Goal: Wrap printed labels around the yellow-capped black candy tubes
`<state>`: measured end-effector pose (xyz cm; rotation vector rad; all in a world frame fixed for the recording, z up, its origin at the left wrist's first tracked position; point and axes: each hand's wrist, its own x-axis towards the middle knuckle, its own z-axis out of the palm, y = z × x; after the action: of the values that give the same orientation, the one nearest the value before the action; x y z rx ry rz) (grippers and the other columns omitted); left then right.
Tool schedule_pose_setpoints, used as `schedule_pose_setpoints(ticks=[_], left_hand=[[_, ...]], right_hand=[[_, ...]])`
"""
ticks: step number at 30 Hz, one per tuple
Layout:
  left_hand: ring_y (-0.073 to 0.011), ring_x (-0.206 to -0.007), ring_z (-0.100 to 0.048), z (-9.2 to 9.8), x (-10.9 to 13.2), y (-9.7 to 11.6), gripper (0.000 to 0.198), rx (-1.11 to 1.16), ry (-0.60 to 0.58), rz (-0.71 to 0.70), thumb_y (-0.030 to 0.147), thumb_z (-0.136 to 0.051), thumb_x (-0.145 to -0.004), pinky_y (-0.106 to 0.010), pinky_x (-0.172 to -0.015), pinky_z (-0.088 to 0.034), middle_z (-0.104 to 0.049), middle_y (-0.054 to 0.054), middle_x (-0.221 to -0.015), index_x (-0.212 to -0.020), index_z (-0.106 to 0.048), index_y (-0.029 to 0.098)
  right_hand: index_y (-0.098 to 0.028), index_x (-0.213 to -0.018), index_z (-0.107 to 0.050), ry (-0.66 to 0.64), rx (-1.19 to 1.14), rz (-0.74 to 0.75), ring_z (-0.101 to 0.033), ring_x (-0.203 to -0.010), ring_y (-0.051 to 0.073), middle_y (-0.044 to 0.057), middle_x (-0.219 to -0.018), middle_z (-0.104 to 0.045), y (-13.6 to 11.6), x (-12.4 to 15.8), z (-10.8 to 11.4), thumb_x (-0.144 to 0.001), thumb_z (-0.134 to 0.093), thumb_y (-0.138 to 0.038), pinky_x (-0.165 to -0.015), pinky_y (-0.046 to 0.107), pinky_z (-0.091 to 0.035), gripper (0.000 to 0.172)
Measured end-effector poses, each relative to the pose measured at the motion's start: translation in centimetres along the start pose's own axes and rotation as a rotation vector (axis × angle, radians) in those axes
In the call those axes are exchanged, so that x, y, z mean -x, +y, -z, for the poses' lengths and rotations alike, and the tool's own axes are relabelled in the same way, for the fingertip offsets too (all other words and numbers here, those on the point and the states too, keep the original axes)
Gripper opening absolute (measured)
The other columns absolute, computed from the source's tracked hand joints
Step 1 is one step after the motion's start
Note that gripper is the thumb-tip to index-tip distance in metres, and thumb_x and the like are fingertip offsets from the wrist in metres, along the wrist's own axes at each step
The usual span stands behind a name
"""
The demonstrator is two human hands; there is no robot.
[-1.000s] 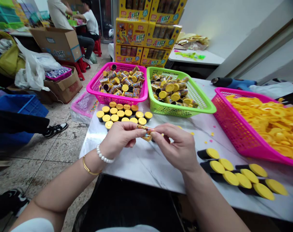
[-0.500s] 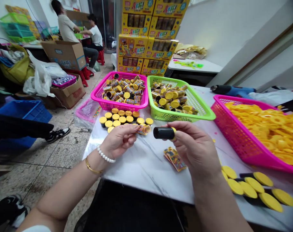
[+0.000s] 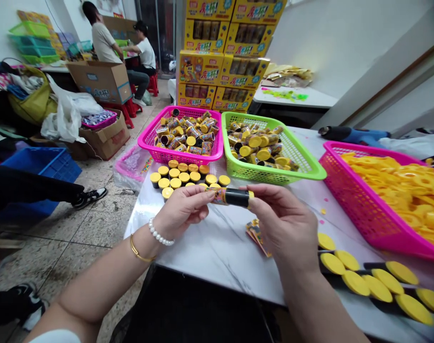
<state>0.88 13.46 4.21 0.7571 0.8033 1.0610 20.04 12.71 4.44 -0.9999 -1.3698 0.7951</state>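
Note:
My left hand (image 3: 183,208) pinches a printed, see-through label sleeve (image 3: 219,196) between thumb and fingers. My right hand (image 3: 286,224) grips a black cylinder with a yellow cap (image 3: 237,197) by its capped end. The cylinder lies level, and its bare end meets the sleeve's mouth; how far it sits inside I cannot tell. Below the right hand is a small pile of flat printed sleeves (image 3: 254,234), partly hidden by the fingers. Several yellow-capped cylinders (image 3: 184,177) stand behind my left hand, and more bare black ones with yellow caps (image 3: 356,283) are at the right.
Behind my hands, a pink basket (image 3: 145,143) and a green basket (image 3: 260,175) hold sleeved cylinders. A larger pink basket (image 3: 360,219) with yellow plastic parts is at the right, a heat gun (image 3: 353,135) beyond it. Stacked yellow boxes (image 3: 202,69) rise behind; two people sit far left.
The gap between my hands has closed: the black cylinder has come together with the sleeve's open end. The view has shifted slightly, moving the scene a little to the right.

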Motion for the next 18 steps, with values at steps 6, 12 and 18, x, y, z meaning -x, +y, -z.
schedule_pose_setpoints(ticks=[6,12,18], left_hand=[[-0.0049,-0.042,-0.047,-0.1,0.2,0.3,0.042,0.013,0.03,-0.024,0.046,-0.088,-0.062,-0.018,-0.036,-0.019,-0.061,0.0,-0.061,-0.073,-0.066,0.012],[-0.0053,-0.042,-0.044,-0.2,0.3,0.5,0.041,-0.015,0.069,-0.066,0.047,-0.088,-0.061,-0.018,-0.039,-0.022,-0.055,0.002,-0.051,-0.069,-0.066,0.013],[-0.006,-0.041,-0.044,-0.3,0.4,0.4,0.042,-0.047,0.018,-0.073,0.05,-0.088,-0.063,-0.017,-0.038,-0.023,-0.044,0.006,-0.043,-0.068,-0.067,0.013]], right_hand=[[-0.028,-0.101,-0.075,-0.147,0.12,0.31,-0.07,-0.109,0.024,0.008,-0.116,-0.071,-0.3,0.7,-0.2,-0.081,-0.076,-0.013,-0.097,0.044,-0.059,0.025],[-0.025,-0.095,-0.075,-0.19,0.027,0.124,-0.072,-0.105,0.023,0.008,-0.109,-0.075,-0.8,-0.3,0.4,-0.086,-0.07,-0.019,-0.082,0.034,-0.066,0.012],[-0.026,-0.096,-0.077,-0.086,0.07,0.16,-0.073,-0.097,0.02,0.005,-0.101,-0.075,-0.4,-0.1,0.1,-0.086,-0.071,-0.019,-0.079,0.03,-0.064,0.013]])
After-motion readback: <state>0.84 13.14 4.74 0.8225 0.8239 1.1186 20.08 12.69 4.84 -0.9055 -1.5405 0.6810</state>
